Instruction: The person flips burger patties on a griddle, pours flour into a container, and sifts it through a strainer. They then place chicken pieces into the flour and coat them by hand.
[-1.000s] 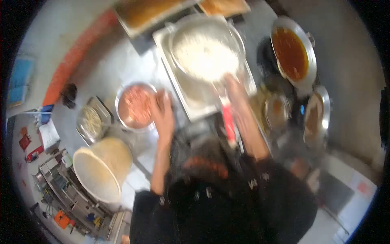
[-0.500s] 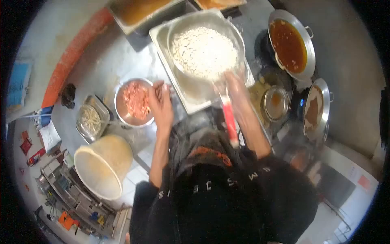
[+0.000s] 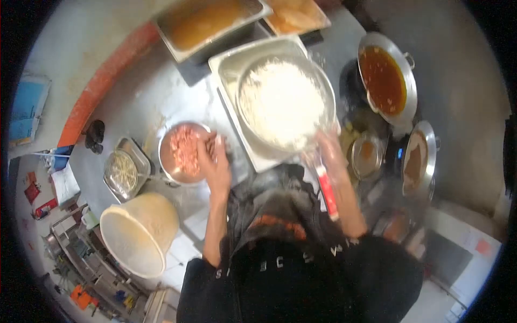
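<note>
My right hand (image 3: 329,148) is closed at the near edge of a round strainer (image 3: 328,89), where its red handle (image 3: 327,194) begins. White, flour-like flaky pieces (image 3: 283,105) fill the strainer, blurred by motion. It is over a rectangular steel pan (image 3: 229,81). On the left, my left hand (image 3: 215,159) has its fingers apart at the right rim of a steel bowl (image 3: 164,156) that holds chopped raw pink meat (image 3: 184,148). Nothing shows in the left hand, though some of its fingers are hidden from view.
Two pans, one with reddish-brown oil (image 3: 383,81) and one with brown liquid (image 3: 417,156), stand at the right. A small strainer (image 3: 368,156) lies near them. At the left are a metal tray (image 3: 142,161) with pale strands and a large bucket (image 3: 142,226). Further pans (image 3: 207,24) stand behind.
The strainer has come nearer to my body over the steel pan, and its contents have shifted. My left hand stays beside the meat bowl. The whole view has moved slightly.
</note>
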`<action>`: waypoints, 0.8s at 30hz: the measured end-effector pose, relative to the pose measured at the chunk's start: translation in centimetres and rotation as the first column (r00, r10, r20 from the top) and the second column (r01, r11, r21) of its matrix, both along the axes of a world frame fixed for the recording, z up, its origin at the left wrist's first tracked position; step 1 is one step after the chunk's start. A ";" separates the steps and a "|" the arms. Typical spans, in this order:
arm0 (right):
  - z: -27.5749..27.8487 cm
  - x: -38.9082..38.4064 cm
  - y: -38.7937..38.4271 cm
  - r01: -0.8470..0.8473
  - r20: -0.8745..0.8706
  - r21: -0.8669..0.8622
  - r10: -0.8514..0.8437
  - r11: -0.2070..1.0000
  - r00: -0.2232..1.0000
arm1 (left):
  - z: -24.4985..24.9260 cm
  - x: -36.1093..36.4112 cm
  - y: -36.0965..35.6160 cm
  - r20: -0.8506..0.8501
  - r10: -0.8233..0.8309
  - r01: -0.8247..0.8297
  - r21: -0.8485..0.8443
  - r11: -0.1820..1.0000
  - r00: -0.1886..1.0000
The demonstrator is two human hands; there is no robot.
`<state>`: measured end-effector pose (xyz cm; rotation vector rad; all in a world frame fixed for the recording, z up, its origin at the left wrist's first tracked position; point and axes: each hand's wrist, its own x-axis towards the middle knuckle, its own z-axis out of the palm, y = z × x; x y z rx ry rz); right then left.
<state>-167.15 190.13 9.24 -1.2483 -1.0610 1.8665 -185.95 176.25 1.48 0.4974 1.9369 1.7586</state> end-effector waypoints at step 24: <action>-3.5 -5.0 0.5 0.156 -0.072 -0.205 -0.173 0.966 0.982 | 4.3 6.2 1.9 0.286 -0.603 0.569 0.199 0.798 0.745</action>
